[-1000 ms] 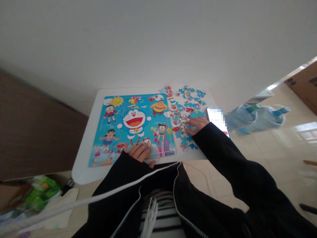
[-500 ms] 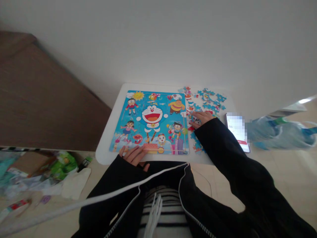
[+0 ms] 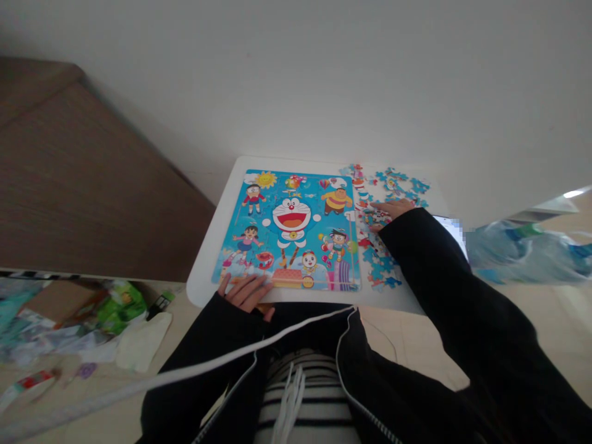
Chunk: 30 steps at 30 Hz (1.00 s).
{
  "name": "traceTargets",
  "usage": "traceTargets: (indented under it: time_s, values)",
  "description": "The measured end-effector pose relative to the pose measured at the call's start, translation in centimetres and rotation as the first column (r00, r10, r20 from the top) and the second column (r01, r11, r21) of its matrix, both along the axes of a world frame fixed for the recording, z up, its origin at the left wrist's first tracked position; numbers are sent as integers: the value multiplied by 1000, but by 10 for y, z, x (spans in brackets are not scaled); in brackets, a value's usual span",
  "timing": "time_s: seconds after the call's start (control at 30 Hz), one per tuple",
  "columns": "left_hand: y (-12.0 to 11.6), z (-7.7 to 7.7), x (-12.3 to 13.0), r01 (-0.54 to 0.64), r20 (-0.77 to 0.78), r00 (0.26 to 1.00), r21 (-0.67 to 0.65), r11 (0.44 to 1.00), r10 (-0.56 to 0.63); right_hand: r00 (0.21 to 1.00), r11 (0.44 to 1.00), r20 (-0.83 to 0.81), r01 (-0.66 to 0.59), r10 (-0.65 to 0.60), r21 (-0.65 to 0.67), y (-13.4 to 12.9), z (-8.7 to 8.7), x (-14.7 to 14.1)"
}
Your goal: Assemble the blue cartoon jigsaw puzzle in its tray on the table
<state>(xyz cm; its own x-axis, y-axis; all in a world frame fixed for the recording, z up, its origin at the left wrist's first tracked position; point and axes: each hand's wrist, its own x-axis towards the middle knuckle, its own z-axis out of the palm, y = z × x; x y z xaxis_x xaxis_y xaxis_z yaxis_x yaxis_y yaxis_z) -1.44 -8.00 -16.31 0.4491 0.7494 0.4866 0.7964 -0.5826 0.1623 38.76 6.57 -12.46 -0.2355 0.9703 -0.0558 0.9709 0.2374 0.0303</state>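
Observation:
A blue cartoon picture board [image 3: 305, 213], with a big white-and-blue cat figure in its middle, lies flat on a small white table [image 3: 203, 271]. Fingers of my left hand [image 3: 246, 293] lie flat on the board's front left edge, its thumb below the table edge. To the right of the board is a heap of loose jigsaw pieces [image 3: 382, 271], mostly blue with some red and white. Over this heap is my right hand [image 3: 393, 211], fingers stretched leftward and thumb apart, touching pieces. Its palm and the pieces beneath are partly hidden.
My right sleeve partly covers a lit phone [image 3: 451, 231] at the table's right. Beyond it are clear plastic-wrapped bottles [image 3: 531, 250]. A brown wooden cabinet [image 3: 92, 185] stands left, with bags and a cardboard box [image 3: 62, 301] on the floor. A pale wall rises behind.
My right hand has shifted over the pieces, its fingers now stretched out more and more pieces showing near it. The view has moved slightly. My left hand stays on the board's edge.

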Motion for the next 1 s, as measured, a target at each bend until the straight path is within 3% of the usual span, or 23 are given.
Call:
traceTargets:
  time_s: [0.17,0.33,0.47,0.63,0.7,0.83,0.93,1.0]
  values:
    - [1,-1,-3,-13,0,1000,16,1000,13,995,992,81,63,-54,-109,8,7,11]
    - [0,0,0,-27,4,1000,8,1000,27,995,995,-59,-87,84,-49,11,7,-5]
    - [-5,0,3,-74,1,997,-36,997,74,987,986,-62,-151,147,-72,17,7,-12]
    - [-4,1,6,-48,14,999,-14,999,48,952,996,-299,-82,67,-36,25,7,-6]
    - [-2,2,8,-22,14,1000,7,1000,22,881,999,-472,14,-34,-46,23,13,-2]
    - [3,4,18,6,27,1000,39,999,-7,628,989,-765,129,-141,-77,4,35,-4]
    - [6,8,33,38,72,997,19,999,-39,473,984,-863,67,-177,-165,-16,40,-24]
    - [9,10,47,67,105,992,-19,998,-64,439,964,-870,-26,-225,-263,-28,30,-45]
